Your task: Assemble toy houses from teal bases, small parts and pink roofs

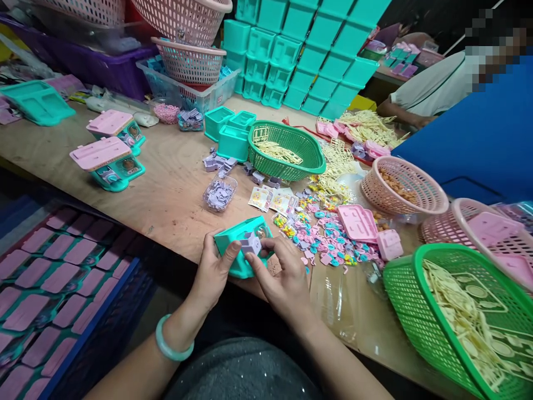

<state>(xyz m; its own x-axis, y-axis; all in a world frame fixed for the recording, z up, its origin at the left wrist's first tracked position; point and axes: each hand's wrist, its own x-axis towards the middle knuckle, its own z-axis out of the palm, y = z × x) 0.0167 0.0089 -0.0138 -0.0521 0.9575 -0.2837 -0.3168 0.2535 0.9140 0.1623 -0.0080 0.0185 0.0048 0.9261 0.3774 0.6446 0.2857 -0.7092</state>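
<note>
A teal plastic toy housing (233,266) is held at the table's near edge, tilted toward me. My left hand (212,269) grips its left side, thumb on top. A small lilac plastic part (252,244) sits at the housing's open face. Pinched against that part are the thumb and index finger of my right hand (287,275); its other fingers curl behind. Beyond my hands lie a clear tub of lilac parts (220,193) and printed cards (270,199). To the right spreads a pile of small pink, blue and yellow pieces (328,236).
Two pink-topped toys (104,155) stand at the left. A green basket (287,150) and stacked teal housings (300,61) are farther back. Another green basket (416,300) and a pink basket (403,183) flank the right. A blue crate (104,328) sits lower left. A co-worker's sleeve (433,86) shows behind.
</note>
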